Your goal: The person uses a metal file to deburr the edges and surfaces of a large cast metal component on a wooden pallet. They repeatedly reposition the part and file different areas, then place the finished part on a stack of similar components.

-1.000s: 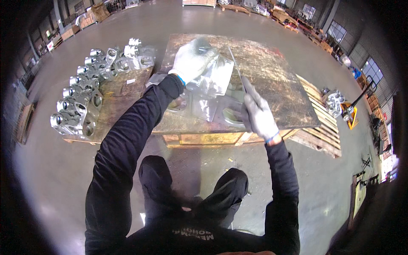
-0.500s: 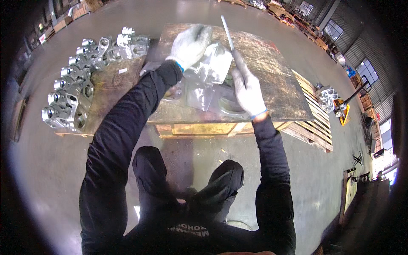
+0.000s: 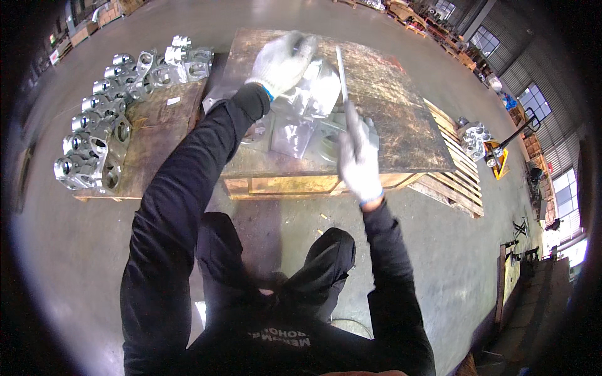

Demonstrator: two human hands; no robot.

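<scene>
On the wooden tabletop stands a large bright silver metal part (image 3: pixel 320 91) with flat shiny faces, lit strongly by glare. My left hand (image 3: pixel 283 61), in a white glove, grips its upper left side with curled fingers. In my gloved right hand (image 3: pixel 360 160) is a long, narrow flat file (image 3: pixel 342 74), pointing up and away from me along the part's right side. Whether the file touches the metal, I cannot tell. The part's lower portion, with a flat plate (image 3: pixel 293 138) and a round opening beside it, reaches toward the table's near edge.
Several silver metal castings with round holes (image 3: pixel 98 152) line the left side of a lower wooden board (image 3: pixel 160 131). A slatted pallet (image 3: pixel 463 169) juts out right of the worn wooden table (image 3: pixel 401 141). Beyond it are more metal parts (image 3: pixel 476 139) and a yellow pallet jack (image 3: pixel 498 164).
My right hand has drawn back toward me and slightly left, bringing the file's tip lower. My left hand keeps its grip on the metal part. The whole view has shifted a little.
</scene>
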